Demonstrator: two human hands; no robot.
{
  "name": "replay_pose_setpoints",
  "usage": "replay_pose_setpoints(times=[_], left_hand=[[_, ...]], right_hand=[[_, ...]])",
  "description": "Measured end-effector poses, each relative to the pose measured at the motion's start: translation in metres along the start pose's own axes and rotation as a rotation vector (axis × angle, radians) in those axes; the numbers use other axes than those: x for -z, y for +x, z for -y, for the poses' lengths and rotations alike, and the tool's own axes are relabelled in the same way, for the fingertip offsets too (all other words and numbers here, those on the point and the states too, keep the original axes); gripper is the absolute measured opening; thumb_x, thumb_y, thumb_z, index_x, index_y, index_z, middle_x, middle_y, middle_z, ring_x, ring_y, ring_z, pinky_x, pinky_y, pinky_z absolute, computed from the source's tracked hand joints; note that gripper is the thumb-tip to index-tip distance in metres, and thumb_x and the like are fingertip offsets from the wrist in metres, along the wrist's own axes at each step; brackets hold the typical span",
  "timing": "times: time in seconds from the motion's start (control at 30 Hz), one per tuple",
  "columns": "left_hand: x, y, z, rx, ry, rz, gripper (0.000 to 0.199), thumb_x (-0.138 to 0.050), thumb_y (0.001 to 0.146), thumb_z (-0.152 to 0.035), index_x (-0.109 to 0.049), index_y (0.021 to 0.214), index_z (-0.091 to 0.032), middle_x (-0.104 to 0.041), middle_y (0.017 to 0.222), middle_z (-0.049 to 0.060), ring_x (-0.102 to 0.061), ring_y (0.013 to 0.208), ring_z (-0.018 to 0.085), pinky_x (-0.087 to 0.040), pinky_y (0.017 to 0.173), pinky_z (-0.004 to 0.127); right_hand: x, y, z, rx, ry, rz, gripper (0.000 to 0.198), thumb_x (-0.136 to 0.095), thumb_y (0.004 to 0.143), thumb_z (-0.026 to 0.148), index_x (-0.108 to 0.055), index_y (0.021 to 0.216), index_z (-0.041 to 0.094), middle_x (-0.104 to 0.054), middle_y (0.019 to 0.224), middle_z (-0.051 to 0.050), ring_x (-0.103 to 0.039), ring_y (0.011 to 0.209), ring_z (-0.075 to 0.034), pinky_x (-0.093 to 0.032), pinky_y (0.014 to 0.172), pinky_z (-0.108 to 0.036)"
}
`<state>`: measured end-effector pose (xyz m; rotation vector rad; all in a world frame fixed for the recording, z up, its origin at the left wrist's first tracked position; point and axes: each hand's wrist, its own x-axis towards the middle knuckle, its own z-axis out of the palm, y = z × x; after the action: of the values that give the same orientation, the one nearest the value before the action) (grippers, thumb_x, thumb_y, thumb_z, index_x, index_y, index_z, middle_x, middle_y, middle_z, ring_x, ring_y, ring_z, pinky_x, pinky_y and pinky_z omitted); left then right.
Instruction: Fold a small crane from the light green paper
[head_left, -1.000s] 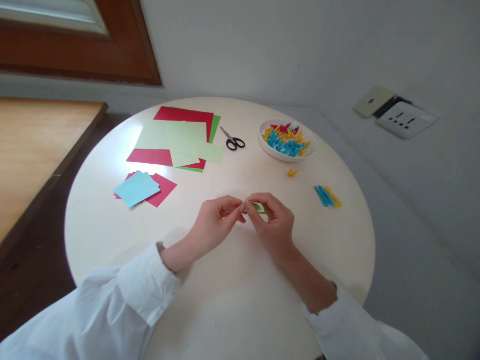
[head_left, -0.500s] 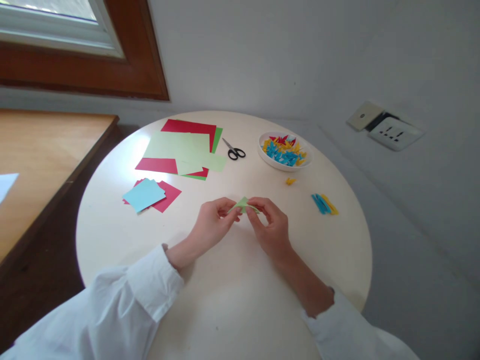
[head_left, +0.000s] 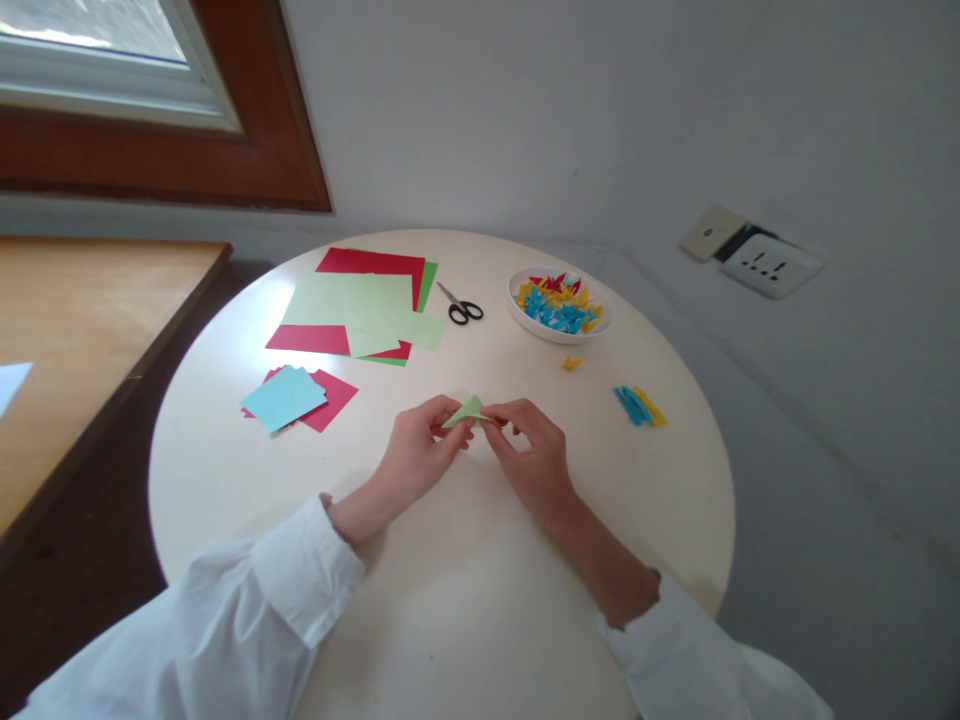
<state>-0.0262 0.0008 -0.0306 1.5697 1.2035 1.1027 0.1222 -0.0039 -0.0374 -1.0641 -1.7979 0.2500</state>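
Observation:
A small piece of light green folded paper (head_left: 468, 410) is held between my two hands above the middle of the round table. My left hand (head_left: 424, 440) grips its left side with thumb and fingers. On the other side, my right hand (head_left: 532, 455) pinches the right corner between thumb and index finger. The paper forms a pointed triangular shape with its tip up; its lower part is partly covered by my fingertips.
On the round white table (head_left: 420, 600) lie colored paper sheets (head_left: 352, 300), black-handled scissors (head_left: 465, 308), and a stack of blue and red squares (head_left: 289, 400). A white dish (head_left: 559, 333) holds many small folded paper pieces. Nearby are a yellow folded piece (head_left: 572, 364) and blue and yellow folded strips (head_left: 637, 406).
The green paper has gone from a spread shape with a flap at the right to a narrower triangle tilted in my fingers. The whole view has shifted slightly.

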Motion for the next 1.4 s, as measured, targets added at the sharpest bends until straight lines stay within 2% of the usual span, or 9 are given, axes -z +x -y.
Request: replay_pose_setpoints(times=[0.1,0.23,0.33,0.4,0.53,0.73,1.0,1.13,1.4], left_hand=[[0.002,0.001,0.003,-0.102,0.088,-0.067,0.017,-0.059,0.076,-0.025,-0.054,0.091,-0.017,-0.064,0.084,0.004,-0.063,0.069,0.014,-0.053,0.062,0.027],[0.007,0.003,0.007,-0.344,0.203,-0.118,0.035,-0.059,0.078,-0.020,-0.051,0.112,-0.021,-0.057,0.112,0.009,-0.059,0.098,0.018,-0.051,0.084,0.035],[0.011,0.004,0.007,-0.441,0.280,-0.091,0.027,-0.056,0.081,-0.017,-0.056,0.108,-0.021,-0.055,0.116,0.011,-0.052,0.114,0.022,-0.047,0.093,0.039],[0.012,0.003,0.006,-0.469,0.287,-0.055,0.019,-0.054,0.083,-0.016,-0.060,0.101,-0.021,-0.056,0.116,0.011,-0.054,0.112,0.021,-0.048,0.091,0.038],[0.012,0.003,0.005,-0.477,0.257,-0.010,0.017,-0.052,0.082,-0.011,-0.061,0.094,-0.019,-0.064,0.104,0.009,-0.062,0.096,0.018,-0.052,0.082,0.031],[0.012,0.002,0.003,-0.475,0.259,-0.030,0.015,-0.053,0.079,-0.009,-0.060,0.089,-0.018,-0.066,0.096,0.008,-0.064,0.087,0.016,-0.053,0.074,0.027],[0.013,0.001,0.002,-0.461,0.288,-0.052,0.008,-0.053,0.081,-0.012,-0.058,0.083,-0.018,-0.065,0.098,0.009,-0.064,0.087,0.016,-0.051,0.064,0.024],[0.013,0.000,0.001,-0.430,0.297,-0.041,0.008,-0.052,0.079,-0.011,-0.055,0.080,-0.019,-0.064,0.099,0.009,-0.063,0.085,0.016,-0.048,0.054,0.021],[0.012,0.000,0.002,-0.327,0.169,0.003,0.002,-0.051,0.082,-0.018,-0.053,0.081,-0.019,-0.062,0.098,0.009,-0.062,0.087,0.017,-0.049,0.058,0.023]], right_hand=[[0.002,0.001,0.000,-0.063,0.076,-0.005,0.012,-0.057,0.080,0.011,-0.064,0.083,0.019,-0.066,0.075,-0.002,-0.058,0.067,-0.013,-0.046,0.058,-0.025],[0.003,0.002,0.002,-0.188,0.200,0.000,0.011,-0.058,0.079,0.015,-0.067,0.083,0.021,-0.068,0.077,-0.002,-0.059,0.067,-0.012,-0.046,0.058,-0.024],[0.003,0.002,0.001,-0.264,0.290,0.032,0.011,-0.058,0.079,0.017,-0.068,0.083,0.021,-0.069,0.080,-0.002,-0.061,0.071,-0.013,-0.047,0.061,-0.025],[0.002,0.001,0.000,-0.295,0.324,0.049,0.011,-0.059,0.079,0.018,-0.068,0.083,0.021,-0.069,0.081,-0.003,-0.061,0.072,-0.013,-0.048,0.062,-0.026],[0.000,0.000,-0.001,-0.323,0.363,0.055,0.012,-0.059,0.077,0.017,-0.069,0.084,0.022,-0.069,0.082,-0.003,-0.062,0.074,-0.014,-0.049,0.065,-0.026],[0.001,-0.001,-0.002,-0.286,0.367,0.009,0.012,-0.061,0.075,0.014,-0.068,0.079,0.022,-0.069,0.077,-0.001,-0.063,0.073,-0.013,-0.051,0.066,-0.025],[0.002,-0.001,-0.004,-0.164,0.295,0.012,0.018,-0.057,0.079,0.011,-0.070,0.082,0.024,-0.070,0.084,-0.002,-0.065,0.079,-0.014,-0.053,0.072,-0.028],[0.003,-0.001,-0.001,-0.178,0.297,0.026,0.016,-0.058,0.079,0.013,-0.070,0.082,0.024,-0.070,0.085,-0.002,-0.065,0.079,-0.015,-0.054,0.072,-0.028],[0.003,0.001,0.003,-0.248,0.371,0.031,0.008,-0.062,0.077,0.019,-0.069,0.080,0.023,-0.070,0.083,-0.003,-0.065,0.077,-0.015,-0.055,0.069,-0.027]])
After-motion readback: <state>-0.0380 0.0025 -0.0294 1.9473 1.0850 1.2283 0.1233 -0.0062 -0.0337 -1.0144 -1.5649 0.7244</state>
